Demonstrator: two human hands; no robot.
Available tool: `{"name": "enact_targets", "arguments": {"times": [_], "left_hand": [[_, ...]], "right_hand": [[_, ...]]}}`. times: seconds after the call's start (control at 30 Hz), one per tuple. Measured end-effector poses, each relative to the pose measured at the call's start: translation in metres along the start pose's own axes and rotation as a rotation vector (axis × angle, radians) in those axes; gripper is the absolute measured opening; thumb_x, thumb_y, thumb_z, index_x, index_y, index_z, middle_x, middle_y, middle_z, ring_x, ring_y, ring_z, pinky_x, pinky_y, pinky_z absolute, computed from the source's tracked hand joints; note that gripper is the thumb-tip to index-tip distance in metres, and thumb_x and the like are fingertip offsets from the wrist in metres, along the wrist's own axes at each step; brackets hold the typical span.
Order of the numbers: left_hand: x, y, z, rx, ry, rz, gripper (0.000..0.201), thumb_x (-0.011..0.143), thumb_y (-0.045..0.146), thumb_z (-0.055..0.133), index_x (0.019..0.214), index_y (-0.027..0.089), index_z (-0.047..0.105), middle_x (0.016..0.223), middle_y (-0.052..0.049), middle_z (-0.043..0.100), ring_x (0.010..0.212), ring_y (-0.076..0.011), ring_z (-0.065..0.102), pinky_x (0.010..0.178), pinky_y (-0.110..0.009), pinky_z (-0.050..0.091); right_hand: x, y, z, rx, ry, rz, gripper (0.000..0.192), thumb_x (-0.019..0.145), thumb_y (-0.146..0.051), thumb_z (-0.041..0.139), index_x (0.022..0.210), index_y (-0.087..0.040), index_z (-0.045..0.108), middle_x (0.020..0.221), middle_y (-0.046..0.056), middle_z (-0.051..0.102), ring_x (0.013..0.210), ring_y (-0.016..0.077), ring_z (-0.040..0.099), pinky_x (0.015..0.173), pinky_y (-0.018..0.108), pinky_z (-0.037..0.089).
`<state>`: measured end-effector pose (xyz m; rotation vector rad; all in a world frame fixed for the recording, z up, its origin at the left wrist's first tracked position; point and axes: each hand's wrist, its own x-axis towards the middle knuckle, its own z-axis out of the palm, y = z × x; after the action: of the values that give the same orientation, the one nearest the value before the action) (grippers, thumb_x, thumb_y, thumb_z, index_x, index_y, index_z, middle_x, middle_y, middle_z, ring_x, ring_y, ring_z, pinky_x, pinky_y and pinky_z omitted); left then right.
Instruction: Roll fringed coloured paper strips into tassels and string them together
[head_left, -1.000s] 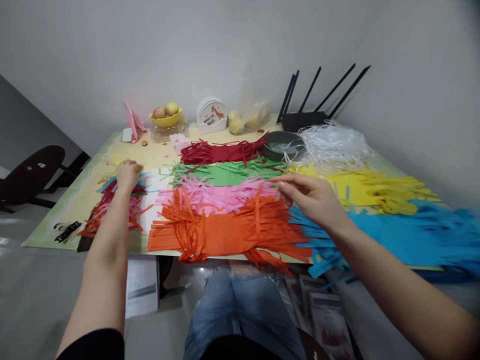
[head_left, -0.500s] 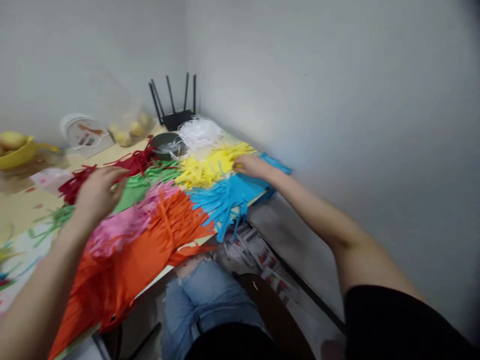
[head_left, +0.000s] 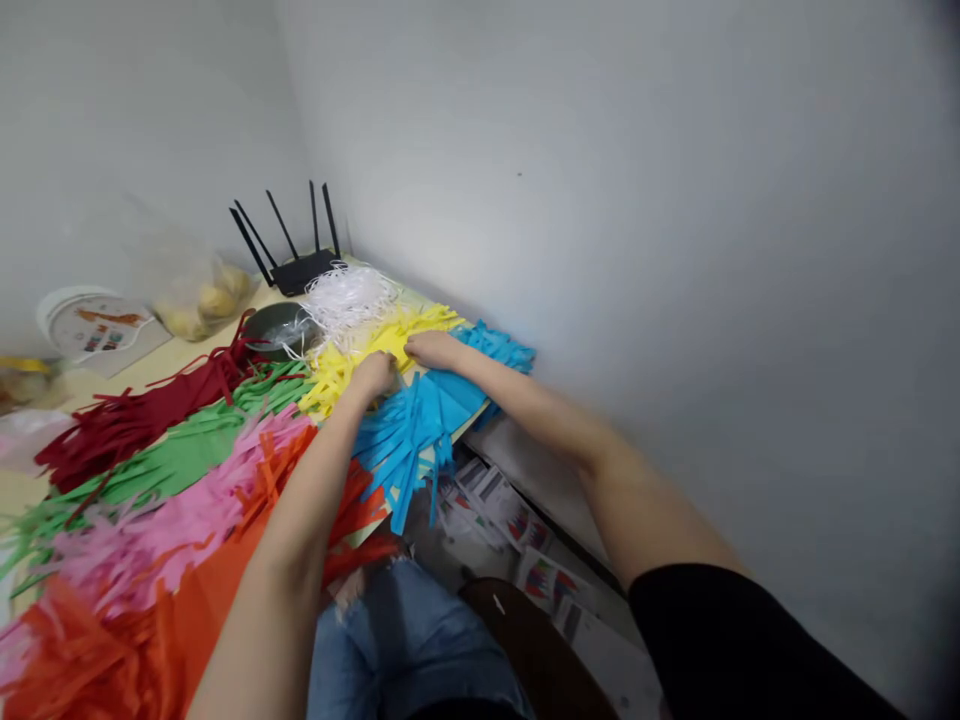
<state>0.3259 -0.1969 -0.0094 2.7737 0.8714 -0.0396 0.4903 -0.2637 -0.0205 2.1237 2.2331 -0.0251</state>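
Left hand: the left hand (head_left: 373, 374) reaches across the table, knuckles up, fingers curled down and bunched together on the near end of the yellow paper strips (head_left: 352, 352); whether they pinch a strip, cannot tell.

Right hand: the right hand (head_left: 433, 349) lies flat-ish at the seam where yellow meets the blue paper strips (head_left: 420, 415), fingers pressed together and pointing left toward the other hand; fingertips hidden in the paper, so grip cannot be told.

Yellow strips, place: far right part of the table (head_left: 142, 366), just in front of the white shredded strips (head_left: 346, 296), with blue on their near right side.

Yellow strips, axis: long axis runs from the near left toward the wall at the far right; the cut fringe ends point down-left toward the green.

Blue strips, axis: roughly parallel to the yellow, fringe ends hanging off the table's near edge, pointing down toward the floor.

Neighbouring piles: green paper strips (head_left: 172, 455), dark red paper strips (head_left: 142, 405), pink paper strips (head_left: 157, 525) and orange paper strips (head_left: 112, 640) lie side by side in bands to the left.

Back of table: a black router (head_left: 296, 270) with four upright antennas stands in the corner; a dark bowl (head_left: 274, 325) sits just beside the white strips.

Below: printed sheets (head_left: 499, 505) lie on the floor beneath the table edge.
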Motion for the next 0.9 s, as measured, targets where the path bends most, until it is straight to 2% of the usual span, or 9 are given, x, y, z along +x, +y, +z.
{"name": "enact_targets", "arguments": {"times": [0.1, 0.23, 0.33, 0.43, 0.57, 0.7, 0.77, 0.9], "left_hand": [[0.007, -0.004, -0.001, 0.012, -0.027, -0.017, 0.032, 0.095, 0.039, 0.062, 0.116, 0.015, 0.067, 0.120, -0.011, 0.068, 0.109, -0.0228, 0.065, 0.097, -0.045, 0.053], [0.015, 0.000, -0.005, 0.006, -0.042, -0.050, 0.035, 0.086, 0.045, 0.068, 0.105, 0.016, 0.075, 0.108, -0.013, 0.074, 0.104, -0.0270, 0.069, 0.091, -0.034, 0.053], [0.020, 0.002, -0.007, -0.004, -0.032, -0.088, 0.036, 0.084, 0.045, 0.067, 0.106, 0.018, 0.076, 0.110, -0.012, 0.076, 0.107, -0.0281, 0.069, 0.089, -0.031, 0.052], [0.025, 0.000, -0.008, -0.021, -0.028, -0.133, 0.032, 0.085, 0.038, 0.065, 0.109, 0.020, 0.076, 0.113, -0.011, 0.076, 0.107, -0.0270, 0.069, 0.087, -0.029, 0.052], [0.032, -0.003, -0.010, -0.056, -0.054, -0.173, 0.026, 0.085, 0.036, 0.067, 0.103, 0.021, 0.078, 0.107, -0.008, 0.078, 0.100, -0.0243, 0.071, 0.083, -0.028, 0.053], [0.037, -0.002, -0.013, -0.080, -0.074, -0.194, 0.024, 0.086, 0.032, 0.067, 0.102, 0.017, 0.076, 0.102, -0.009, 0.078, 0.094, -0.0208, 0.072, 0.085, -0.033, 0.055], [0.039, 0.000, -0.014, -0.081, -0.071, -0.212, 0.023, 0.086, 0.030, 0.066, 0.101, 0.016, 0.076, 0.101, -0.010, 0.077, 0.093, -0.0222, 0.072, 0.084, -0.034, 0.056], [0.044, 0.003, -0.014, -0.072, -0.059, -0.260, 0.021, 0.080, 0.028, 0.063, 0.092, 0.019, 0.079, 0.095, -0.011, 0.078, 0.093, -0.0274, 0.073, 0.078, -0.030, 0.055]], "right_hand": [[0.003, 0.007, -0.004, 0.039, 0.004, 0.003, 0.026, 0.095, -0.019, 0.049, 0.106, -0.012, 0.071, 0.110, 0.015, 0.072, 0.097, 0.0213, 0.065, 0.072, 0.026, 0.036], [0.004, 0.014, -0.009, 0.091, -0.004, -0.013, 0.021, 0.090, -0.018, 0.056, 0.103, -0.015, 0.071, 0.105, 0.011, 0.073, 0.092, 0.0190, 0.063, 0.067, 0.026, 0.032], [0.004, 0.015, -0.013, 0.111, -0.007, -0.015, 0.021, 0.089, -0.018, 0.056, 0.102, -0.015, 0.072, 0.105, 0.010, 0.073, 0.090, 0.0187, 0.062, 0.066, 0.026, 0.030], [0.003, 0.014, -0.017, 0.120, -0.015, -0.012, 0.021, 0.088, -0.017, 0.057, 0.101, -0.015, 0.072, 0.104, 0.010, 0.074, 0.090, 0.0188, 0.062, 0.065, 0.027, 0.029], [0.002, 0.014, -0.022, 0.122, -0.026, -0.016, 0.020, 0.087, -0.016, 0.058, 0.101, -0.015, 0.072, 0.104, 0.010, 0.074, 0.091, 0.0191, 0.062, 0.066, 0.027, 0.029], [0.001, 0.014, -0.024, 0.122, -0.030, -0.021, 0.020, 0.087, -0.016, 0.057, 0.101, -0.016, 0.072, 0.104, 0.010, 0.074, 0.091, 0.0197, 0.062, 0.066, 0.027, 0.029], [0.001, 0.014, -0.023, 0.124, -0.030, -0.022, 0.021, 0.087, -0.015, 0.056, 0.101, -0.016, 0.072, 0.104, 0.010, 0.074, 0.091, 0.0198, 0.062, 0.066, 0.027, 0.029], [0.002, 0.014, -0.022, 0.135, -0.028, -0.023, 0.021, 0.087, -0.015, 0.056, 0.102, -0.016, 0.072, 0.106, 0.010, 0.074, 0.092, 0.0203, 0.063, 0.066, 0.028, 0.029]]}}
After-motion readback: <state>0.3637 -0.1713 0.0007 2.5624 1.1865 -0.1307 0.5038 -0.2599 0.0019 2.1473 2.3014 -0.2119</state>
